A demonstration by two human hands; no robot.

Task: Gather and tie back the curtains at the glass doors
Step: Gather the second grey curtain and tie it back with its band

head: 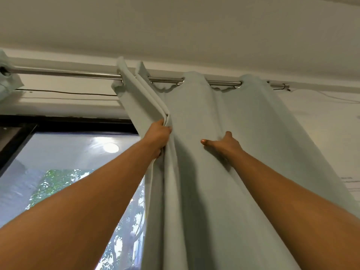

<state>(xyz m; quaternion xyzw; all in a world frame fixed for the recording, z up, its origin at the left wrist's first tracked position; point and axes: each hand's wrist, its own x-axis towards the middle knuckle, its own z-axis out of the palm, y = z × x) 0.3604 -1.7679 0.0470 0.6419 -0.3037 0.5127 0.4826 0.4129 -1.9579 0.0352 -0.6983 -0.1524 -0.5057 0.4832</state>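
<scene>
A pale grey-green curtain hangs by metal eyelets from a steel rod above the glass door. Both my arms reach up high. My left hand grips the curtain's folded left edge, where two pleats are bunched together. Further right, my right hand has its fingers dug into a fold of the same curtain, thumb stretched out to the left. The curtain covers the right part of the door; its lower end is out of frame.
A second curtain of the same cloth is bunched at the rod's far left end. A thin cable runs along the wall under the rod. The ceiling lies close above, and a plain wall stands to the right.
</scene>
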